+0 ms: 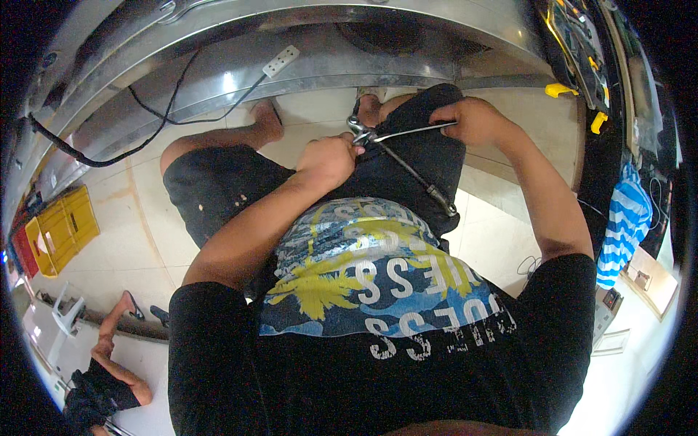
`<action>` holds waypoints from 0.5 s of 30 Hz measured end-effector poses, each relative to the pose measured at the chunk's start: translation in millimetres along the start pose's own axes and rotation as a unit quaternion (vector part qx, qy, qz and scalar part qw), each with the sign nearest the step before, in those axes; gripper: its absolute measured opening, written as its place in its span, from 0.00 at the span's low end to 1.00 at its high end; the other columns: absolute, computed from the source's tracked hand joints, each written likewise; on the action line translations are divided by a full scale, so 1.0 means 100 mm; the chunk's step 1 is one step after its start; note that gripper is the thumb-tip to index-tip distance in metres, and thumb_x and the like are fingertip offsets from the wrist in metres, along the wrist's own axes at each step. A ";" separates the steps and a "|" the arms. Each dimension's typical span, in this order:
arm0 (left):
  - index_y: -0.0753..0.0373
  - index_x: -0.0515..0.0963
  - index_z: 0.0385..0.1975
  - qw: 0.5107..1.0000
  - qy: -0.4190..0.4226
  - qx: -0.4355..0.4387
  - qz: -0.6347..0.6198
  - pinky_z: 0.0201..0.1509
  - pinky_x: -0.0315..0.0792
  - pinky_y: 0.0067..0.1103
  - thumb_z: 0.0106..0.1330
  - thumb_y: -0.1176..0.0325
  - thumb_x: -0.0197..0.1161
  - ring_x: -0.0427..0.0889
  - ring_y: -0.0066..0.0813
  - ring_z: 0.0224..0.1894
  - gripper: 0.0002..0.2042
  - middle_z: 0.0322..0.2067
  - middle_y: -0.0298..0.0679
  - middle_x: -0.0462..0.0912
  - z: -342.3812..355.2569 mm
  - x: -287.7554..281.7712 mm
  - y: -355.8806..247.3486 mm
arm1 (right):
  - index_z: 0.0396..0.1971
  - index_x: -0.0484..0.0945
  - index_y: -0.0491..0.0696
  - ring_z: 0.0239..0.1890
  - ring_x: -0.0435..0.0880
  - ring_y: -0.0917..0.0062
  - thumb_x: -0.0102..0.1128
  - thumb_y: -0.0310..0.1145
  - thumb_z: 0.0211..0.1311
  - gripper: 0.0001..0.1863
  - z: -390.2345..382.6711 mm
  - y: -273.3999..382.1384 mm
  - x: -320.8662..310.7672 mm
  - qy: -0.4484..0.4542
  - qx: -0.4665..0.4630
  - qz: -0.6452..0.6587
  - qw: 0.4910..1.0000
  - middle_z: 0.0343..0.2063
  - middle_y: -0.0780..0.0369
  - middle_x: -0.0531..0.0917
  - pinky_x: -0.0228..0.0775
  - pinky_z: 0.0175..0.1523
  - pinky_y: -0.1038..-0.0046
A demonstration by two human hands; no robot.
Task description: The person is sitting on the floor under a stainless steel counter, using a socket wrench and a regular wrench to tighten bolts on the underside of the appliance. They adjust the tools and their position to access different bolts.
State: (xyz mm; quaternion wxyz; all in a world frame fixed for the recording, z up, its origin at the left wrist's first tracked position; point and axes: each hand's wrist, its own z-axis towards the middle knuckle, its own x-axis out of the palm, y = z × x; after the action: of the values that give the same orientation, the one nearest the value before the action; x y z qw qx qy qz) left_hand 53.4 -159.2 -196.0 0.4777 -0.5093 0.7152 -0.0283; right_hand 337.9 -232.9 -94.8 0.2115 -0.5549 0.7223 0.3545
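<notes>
My left hand [329, 161] closes round a small shiny metal fitting [361, 135] above my lap. From that fitting a thin dark hose-like piece [407, 171] slants down to the right across my black shorts, ending in a metal end piece [441, 201]. My right hand [471, 122] pinches the far end of a slim silver spanner [414, 131]. The spanner's other end meets the fitting beside my left fingertips. Whether its jaw is seated on the fitting is too small to tell.
A stainless steel unit [313, 81] curves across the front, with a white socket strip [281, 62] and a black cable [109, 161] on it. A yellow crate [67, 231] stands left. Right are a black-and-yellow tool case [582, 51] and a striped cloth [627, 218]. Another person [109, 378] sits lower left.
</notes>
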 end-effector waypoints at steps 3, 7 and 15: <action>0.66 0.79 0.43 0.999 -0.026 0.015 -0.025 0.48 0.77 0.44 0.72 0.56 0.56 0.85 0.54 0.41 0.17 0.38 0.54 0.86 -0.01 0.01 0.07 | 0.46 0.85 0.57 0.37 0.85 0.55 0.63 0.36 0.58 0.15 -0.19 0.20 -0.11 -0.051 0.004 -0.067 0.996 0.33 0.54 0.86 0.76 0.45 0.55; 0.70 0.77 0.46 0.993 0.016 0.087 -0.079 0.51 0.76 0.44 0.73 0.60 0.56 0.84 0.57 0.44 0.16 0.41 0.58 0.84 0.08 -0.05 0.21 | 0.46 0.85 0.56 0.35 0.84 0.53 0.63 0.37 0.58 0.15 -0.38 0.35 -0.12 -0.095 0.020 -0.106 0.990 0.31 0.54 0.86 0.75 0.44 0.54; 0.74 0.71 0.52 0.990 0.058 0.087 -0.098 0.56 0.72 0.43 0.74 0.61 0.55 0.80 0.61 0.50 0.19 0.43 0.62 0.82 -0.05 -0.31 -0.02 | 0.46 0.85 0.55 0.35 0.84 0.54 0.59 0.34 0.60 0.15 -0.63 0.68 -0.24 -0.084 0.066 -0.188 0.976 0.31 0.53 0.86 0.75 0.43 0.53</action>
State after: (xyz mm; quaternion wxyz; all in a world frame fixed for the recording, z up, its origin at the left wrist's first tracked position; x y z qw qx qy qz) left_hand 52.0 -139.0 -171.8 0.4732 -0.5308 0.6831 -0.1663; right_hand 286.2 -254.8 -17.9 0.3701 -0.6341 0.6065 0.3052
